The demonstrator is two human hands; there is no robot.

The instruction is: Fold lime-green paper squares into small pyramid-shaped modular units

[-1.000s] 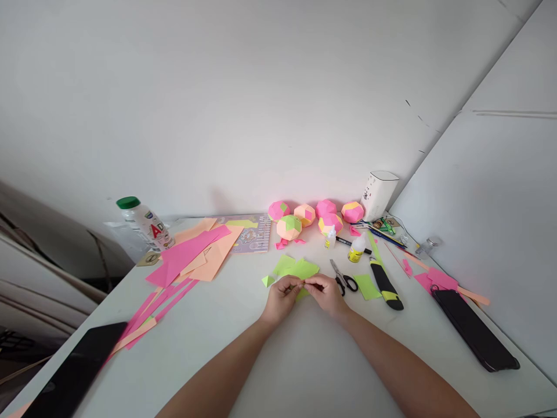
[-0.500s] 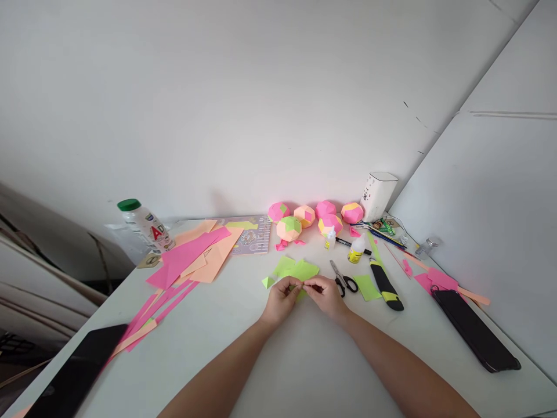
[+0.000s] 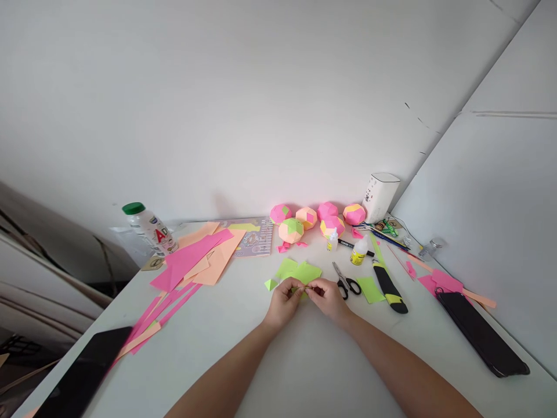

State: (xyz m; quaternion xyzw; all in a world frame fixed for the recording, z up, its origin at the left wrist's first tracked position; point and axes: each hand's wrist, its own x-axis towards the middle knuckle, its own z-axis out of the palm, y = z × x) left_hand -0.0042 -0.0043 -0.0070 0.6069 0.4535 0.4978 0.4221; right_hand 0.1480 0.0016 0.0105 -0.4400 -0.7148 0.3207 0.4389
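Note:
My left hand (image 3: 285, 303) and my right hand (image 3: 329, 301) meet at the fingertips over the table. Both are closed in a pinch on a small piece of green paper (image 3: 305, 296), which the fingers mostly hide. Just beyond them lie flat green paper sheets (image 3: 308, 270), with a small folded green paper pyramid (image 3: 270, 284) to the left. Black-handled scissors (image 3: 343, 280) rest close to the right hand, blades pointing away. A green paper square (image 3: 370, 289) lies right of the scissors.
Faceted paper balls (image 3: 290, 230) stand along the wall. Two glue bottles (image 3: 359, 253), a marker and a utility knife (image 3: 390, 289) are on the right, near a black case (image 3: 482, 332). Pink and peach paper (image 3: 191, 258), a white bottle (image 3: 152, 232) and a black tablet-like object (image 3: 85, 371) occupy the left.
The view has shifted slightly, so everything sits a little farther right and lower. Both hands keep their pinch with only slight finger movement.

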